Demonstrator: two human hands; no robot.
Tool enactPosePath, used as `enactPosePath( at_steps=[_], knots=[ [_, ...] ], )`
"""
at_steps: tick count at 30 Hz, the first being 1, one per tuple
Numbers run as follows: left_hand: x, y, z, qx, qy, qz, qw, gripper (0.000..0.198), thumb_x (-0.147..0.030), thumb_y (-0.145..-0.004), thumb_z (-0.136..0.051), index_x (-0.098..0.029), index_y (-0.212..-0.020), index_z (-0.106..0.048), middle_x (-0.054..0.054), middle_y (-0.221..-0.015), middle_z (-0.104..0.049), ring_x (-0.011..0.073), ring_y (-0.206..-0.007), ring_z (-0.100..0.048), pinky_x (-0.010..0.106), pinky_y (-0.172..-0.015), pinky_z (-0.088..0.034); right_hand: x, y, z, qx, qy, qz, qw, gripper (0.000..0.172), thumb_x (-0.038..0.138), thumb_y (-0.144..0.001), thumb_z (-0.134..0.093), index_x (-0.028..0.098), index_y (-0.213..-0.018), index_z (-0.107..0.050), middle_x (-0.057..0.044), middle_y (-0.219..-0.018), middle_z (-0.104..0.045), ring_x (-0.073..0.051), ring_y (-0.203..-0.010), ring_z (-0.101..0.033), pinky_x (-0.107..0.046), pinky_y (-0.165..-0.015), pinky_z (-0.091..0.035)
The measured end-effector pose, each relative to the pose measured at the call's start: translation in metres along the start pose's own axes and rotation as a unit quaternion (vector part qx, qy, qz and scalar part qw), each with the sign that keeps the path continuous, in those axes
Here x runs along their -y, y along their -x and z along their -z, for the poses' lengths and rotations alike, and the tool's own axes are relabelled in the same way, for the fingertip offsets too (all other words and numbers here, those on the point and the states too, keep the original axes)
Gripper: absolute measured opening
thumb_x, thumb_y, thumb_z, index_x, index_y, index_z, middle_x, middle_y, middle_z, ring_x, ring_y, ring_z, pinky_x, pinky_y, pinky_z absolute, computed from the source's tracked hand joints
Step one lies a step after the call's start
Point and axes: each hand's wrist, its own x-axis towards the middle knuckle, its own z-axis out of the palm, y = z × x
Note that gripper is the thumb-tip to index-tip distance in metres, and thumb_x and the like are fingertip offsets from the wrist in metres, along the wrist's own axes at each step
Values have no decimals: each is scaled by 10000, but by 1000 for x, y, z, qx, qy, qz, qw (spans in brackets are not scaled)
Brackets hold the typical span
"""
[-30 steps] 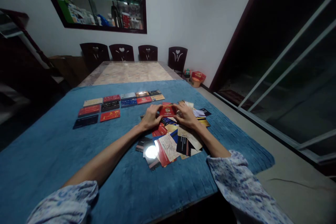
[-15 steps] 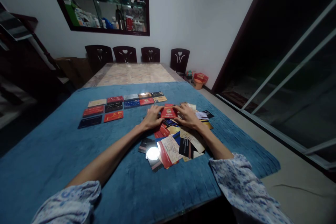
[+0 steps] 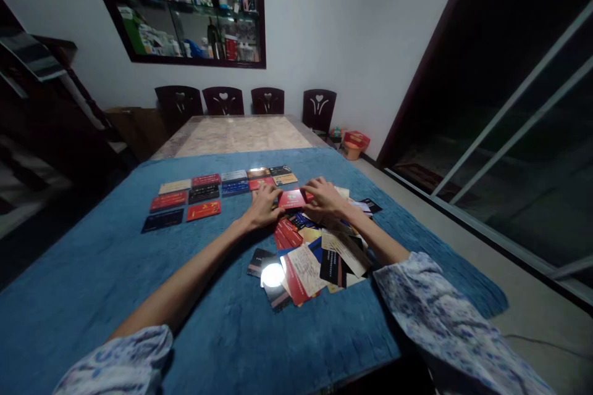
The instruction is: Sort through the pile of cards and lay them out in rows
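My left hand (image 3: 263, 207) and my right hand (image 3: 323, 199) grip a red card (image 3: 291, 199) from its two sides, fingers curled at its edges. Pale print shows on its face, and light glints off it. Under and in front of my hands lies a loose, overlapping pile of cards: red cards (image 3: 287, 234), a cream card (image 3: 306, 268) and a black card (image 3: 332, 266) among them. Left of my hands, cards are laid out in columns, with an orange-red card (image 3: 204, 210) and a dark blue card (image 3: 162, 220) lowest.
A blue cloth (image 3: 92, 259) covers the near part of the table, whose marbled top (image 3: 241, 133) shows beyond. Dark chairs (image 3: 224, 102) line the far wall under a shelf cabinet (image 3: 199, 6). A sliding door (image 3: 500, 129) stands at the right.
Both hands have shifted slightly left with the red card, toward the laid-out columns. The card now catches more light. The camera view has tilted up a little.
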Motion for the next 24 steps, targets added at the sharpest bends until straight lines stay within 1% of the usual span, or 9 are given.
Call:
enactPosePath(
  at_steps=[3,7,13,19,24],
  knots=[
    [7,0,6,7,-24,18,1000,462,-302,-806,-698,-195,-1253,-656,134,-1256,-574,348,-1191,-470,518,-967,-412,5,-14,6,38,14,5,999,516,441,-904,-654,218,-1367,-613,-163,-1317,-597,-311,-1174,-448,-385,-853,-418],
    [17,0,14,8,-42,41,998,448,-305,-827,-682,-212,-1265,-649,138,-1283,-575,352,-1197,-459,495,-941,-409,14,-34,12,64,20,8,998,505,427,-917,-632,213,-1373,-599,-171,-1338,-582,-314,-1175,-440,-406,-866,-429],
    [30,0,22,15,-68,73,995,444,-305,-850,-653,-206,-1282,-637,145,-1295,-581,364,-1226,-447,506,-949,-392,23,-61,11,75,25,8,997,432,407,-913,-668,251,-1314,-628,-154,-1350,-578,-315,-1206,-423,-432,-917,-428],
    [42,-3,24,7,-76,92,993,471,-301,-847,-640,-214,-1310,-631,144,-1315,-580,369,-1250,-435,506,-959,-390,24,-82,7,98,29,7,995,460,394,-919,-671,257,-1353,-609,-154,-1388,-550,-328,-1241,-415,-432,-927,-434],
    [49,-8,27,5,-82,112,990,402,-275,-849,-614,-213,-1242,-669,146,-1331,-582,376,-1262,-435,521,-968,-386,26,-97,4,97,26,3,995,433,373,-913,-673,245,-1324,-632,-148,-1372,-560,-329,-1240,-421,-433,-923,-436]
  ],
)
